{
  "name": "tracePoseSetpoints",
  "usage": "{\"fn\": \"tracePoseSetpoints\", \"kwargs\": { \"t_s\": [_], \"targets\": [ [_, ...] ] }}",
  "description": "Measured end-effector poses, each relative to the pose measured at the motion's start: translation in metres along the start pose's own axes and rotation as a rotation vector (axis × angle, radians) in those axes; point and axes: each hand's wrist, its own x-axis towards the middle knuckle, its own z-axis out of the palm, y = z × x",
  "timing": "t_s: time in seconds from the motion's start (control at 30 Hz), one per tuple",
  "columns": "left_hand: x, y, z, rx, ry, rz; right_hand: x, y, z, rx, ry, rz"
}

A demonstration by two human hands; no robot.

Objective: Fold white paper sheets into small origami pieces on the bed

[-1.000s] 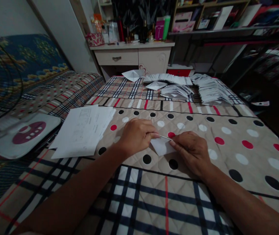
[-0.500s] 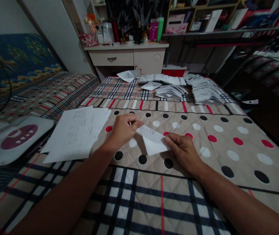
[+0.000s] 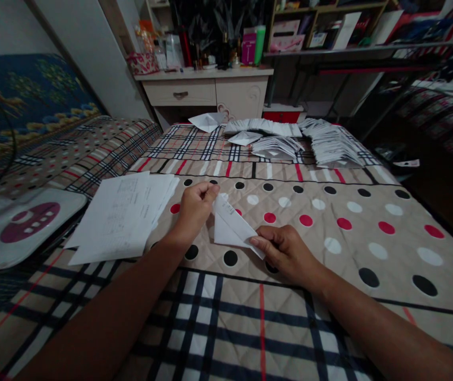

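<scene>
My left hand (image 3: 195,207) pinches the upper corner of a folded white paper (image 3: 229,227), fingers closed on it. My right hand (image 3: 284,253) grips the paper's lower right end with thumb and fingers. The paper is lifted a little off a quilted bedspread (image 3: 329,248) with red, black and white dots and plaid bands. A loose stack of flat white sheets (image 3: 125,214) lies just left of my left hand.
Piles of folded white papers (image 3: 290,140) lie at the bed's far end. A fan base with a round purple panel (image 3: 20,222) stands at the left. A dresser (image 3: 206,92) with bottles and cluttered shelves (image 3: 349,32) stand beyond the bed.
Both hands have opened the small folded piece and swung it leftward; my left hand moved up and left, my right hand drew down and left. The paper now stands angled between them.
</scene>
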Motion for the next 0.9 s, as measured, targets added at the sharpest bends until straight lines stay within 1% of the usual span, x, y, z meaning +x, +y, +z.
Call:
{"fn": "tracePoseSetpoints", "kwargs": {
  "t_s": [0.1,0.17,0.23,0.3,0.37,0.5,0.6,0.67,0.77,0.9],
  "targets": [
    [-0.006,0.004,0.007,-0.361,-0.069,-0.177,-0.001,-0.002,0.001,0.016,0.029,0.024],
    [-0.011,0.008,0.011,-0.511,-0.146,-0.264,-0.002,-0.004,0.001,0.059,0.076,0.062],
    [-0.018,0.011,0.015,-0.555,-0.241,-0.332,-0.001,-0.004,0.001,0.128,0.129,0.098],
    [-0.025,0.013,0.019,-0.541,-0.314,-0.412,-0.001,-0.004,0.001,0.185,0.157,0.118],
    [-0.033,0.015,0.023,-0.506,-0.335,-0.478,0.0,-0.003,0.001,0.212,0.155,0.122],
    [-0.043,0.02,0.03,-0.459,-0.314,-0.482,0.0,-0.003,0.001,0.223,0.127,0.118],
    [-0.042,0.02,0.031,-0.436,-0.242,-0.484,-0.001,-0.004,0.0,0.222,0.086,0.113],
    [-0.037,0.018,0.029,-0.426,-0.192,-0.466,-0.002,-0.005,-0.001,0.215,0.06,0.105],
    [-0.026,0.012,0.021,-0.437,-0.131,-0.394,-0.003,-0.007,-0.001,0.207,0.03,0.097],
    [-0.009,0.004,0.009,-0.442,-0.041,-0.309,-0.004,-0.009,-0.001,0.185,0.033,0.099]
  ]
}}
